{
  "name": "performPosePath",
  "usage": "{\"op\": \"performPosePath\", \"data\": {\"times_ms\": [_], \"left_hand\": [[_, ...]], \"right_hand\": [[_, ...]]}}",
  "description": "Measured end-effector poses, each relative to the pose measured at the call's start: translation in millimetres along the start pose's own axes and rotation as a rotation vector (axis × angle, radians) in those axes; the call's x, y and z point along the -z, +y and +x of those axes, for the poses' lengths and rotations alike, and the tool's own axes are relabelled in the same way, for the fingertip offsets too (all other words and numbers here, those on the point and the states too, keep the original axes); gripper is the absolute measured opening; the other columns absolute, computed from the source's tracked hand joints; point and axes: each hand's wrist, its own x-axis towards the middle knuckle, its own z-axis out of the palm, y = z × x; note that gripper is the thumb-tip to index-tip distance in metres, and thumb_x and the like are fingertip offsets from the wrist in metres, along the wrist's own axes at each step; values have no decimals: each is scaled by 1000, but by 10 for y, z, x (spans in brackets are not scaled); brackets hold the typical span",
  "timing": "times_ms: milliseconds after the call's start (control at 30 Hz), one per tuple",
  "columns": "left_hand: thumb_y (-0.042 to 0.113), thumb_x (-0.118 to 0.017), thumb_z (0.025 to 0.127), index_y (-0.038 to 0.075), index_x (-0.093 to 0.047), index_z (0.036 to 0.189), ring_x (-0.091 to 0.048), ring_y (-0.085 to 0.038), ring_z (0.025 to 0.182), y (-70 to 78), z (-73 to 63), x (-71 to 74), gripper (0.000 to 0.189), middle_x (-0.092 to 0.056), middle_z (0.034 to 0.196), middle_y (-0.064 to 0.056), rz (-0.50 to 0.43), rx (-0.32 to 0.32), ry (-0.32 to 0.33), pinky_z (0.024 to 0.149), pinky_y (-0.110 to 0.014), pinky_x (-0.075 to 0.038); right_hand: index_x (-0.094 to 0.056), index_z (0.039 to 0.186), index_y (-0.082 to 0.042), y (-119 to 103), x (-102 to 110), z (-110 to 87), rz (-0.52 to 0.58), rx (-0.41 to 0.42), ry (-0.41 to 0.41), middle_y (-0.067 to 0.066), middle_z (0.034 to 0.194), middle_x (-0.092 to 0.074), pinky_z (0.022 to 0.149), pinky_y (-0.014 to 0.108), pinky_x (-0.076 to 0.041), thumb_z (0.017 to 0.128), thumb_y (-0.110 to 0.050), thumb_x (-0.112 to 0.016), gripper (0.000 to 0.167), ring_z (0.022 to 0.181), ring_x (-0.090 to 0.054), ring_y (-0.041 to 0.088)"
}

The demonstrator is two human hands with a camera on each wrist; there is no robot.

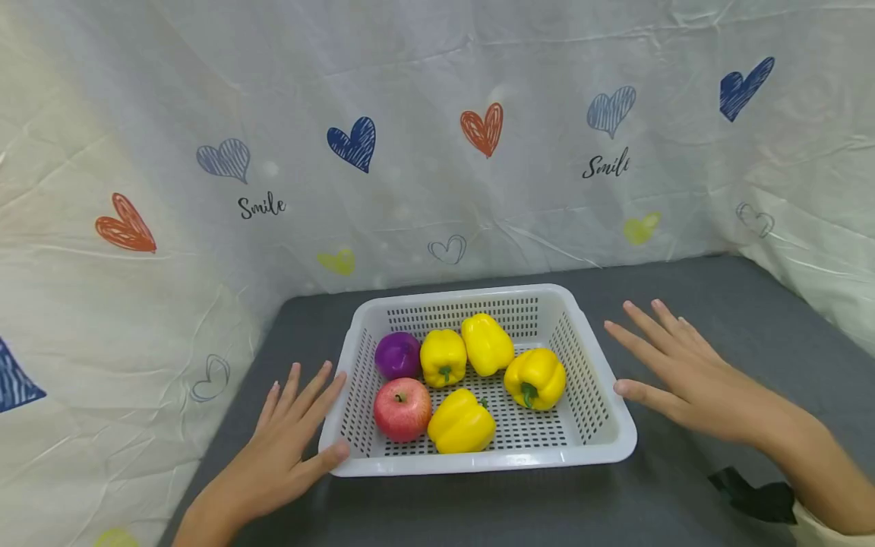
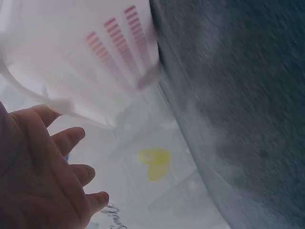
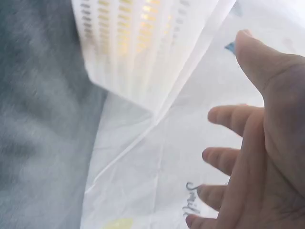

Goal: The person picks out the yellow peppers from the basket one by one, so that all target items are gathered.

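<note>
A white slotted plastic basket [image 1: 478, 463] sits on the dark grey table. Inside it are a purple round fruit or vegetable [image 1: 398, 355], a red apple [image 1: 402, 410] and several yellow bell peppers [image 1: 535, 378]. My left hand [image 1: 280, 448], fingers spread, is at the basket's left rim, with thumb and index fingertips right at the edge. Off the right side, my right hand [image 1: 690, 376] hovers with fingers spread and holds nothing. The right wrist view shows a gap between its fingers [image 3: 226, 119] and the basket wall [image 3: 138, 57].
A pale sheet [image 1: 410, 213] printed with hearts and "Smile" hangs behind and to the left of the table [image 1: 478, 509]. A black strap [image 1: 755, 494] is around the right wrist, beside a light sleeve [image 1: 820, 528].
</note>
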Motion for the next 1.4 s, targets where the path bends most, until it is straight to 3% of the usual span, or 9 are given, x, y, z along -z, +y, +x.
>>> {"op": "performPosePath", "data": {"times_ms": [200, 367, 700, 767, 867, 967, 1067, 1233, 1400], "left_hand": [[57, -62, 92, 20, -38, 156, -3, -38, 151, 140, 65, -36, 78, -28, 162, -5, 69, -99, -1, 117, -46, 12], [69, -58, 88, 21, -47, 150, -21, -31, 149, 281, 104, -77, 79, -42, 154, -3, 123, -176, -4, 119, -41, 6], [79, -48, 85, 22, -52, 147, -37, -19, 143, 509, 133, -85, 84, -49, 149, 4, 119, -128, -146, 116, -58, -14], [79, -49, 85, 22, -53, 147, -38, -19, 142, 526, 128, -98, 84, -49, 149, 5, 121, -151, -130, 115, -60, -15], [75, -54, 86, 21, -59, 141, -46, -19, 134, 547, 145, -138, 77, -55, 141, 7, 116, -260, -47, 113, -57, -25], [67, -61, 88, 21, -67, 129, -53, -14, 117, 586, 196, -172, 63, -61, 123, 10, 108, -400, 46, 104, -45, -41], [61, -63, 90, 21, -71, 116, -55, -7, 96, 637, 250, -199, 49, -61, 104, 14, 88, -468, 77, 87, -33, -49], [63, -58, 92, 22, -67, 98, -52, -2, 75, 717, 304, -210, 42, -54, 83, 16, 65, -413, -27, 70, -23, -49], [69, -54, 91, 24, -53, 80, -39, -2, 62, 785, 373, -227, 46, -37, 70, 17, 103, -383, -75, 54, -19, -35]], "right_hand": [[-26, 160, -24, -159, 2, 122, 53, 69, -52, 11, 166, -13, 116, 58, 3, 93, -48, -67, 82, 151, 3, 37], [-28, 159, -26, -275, -26, 249, 90, 117, -95, 7, 165, -18, 112, 64, -18, 92, -46, -70, 81, 151, -7, 35], [-36, 156, -22, -425, -246, 474, 84, 222, -163, 8, 161, -28, 106, 59, -35, 84, -22, -81, 86, 145, -30, 35], [-37, 155, -22, -444, -294, 510, 93, 242, -181, 7, 161, -29, 107, 59, -34, 83, -19, -82, 85, 145, -30, 34], [-43, 152, -19, -462, -349, 565, 67, 274, -180, 7, 160, -31, 108, 60, -32, 80, -17, -84, 83, 145, -30, 34], [-49, 148, -17, -477, -382, 627, 5, 300, -154, 9, 158, -36, 107, 59, -34, 77, -18, -87, 80, 142, -35, 35], [-54, 143, -15, -492, -407, 693, -71, 308, -128, 11, 153, -43, 106, 58, -36, 73, -20, -89, 78, 137, -42, 35], [-61, 136, -14, -510, -453, 769, -145, 301, -125, 11, 139, -57, 103, 56, -37, 71, -18, -91, 72, 127, -51, 33], [-61, 135, -15, -540, -504, 820, -183, 259, -157, 8, 131, -62, 100, 55, -41, 69, -12, -91, 72, 120, -57, 32]]}}
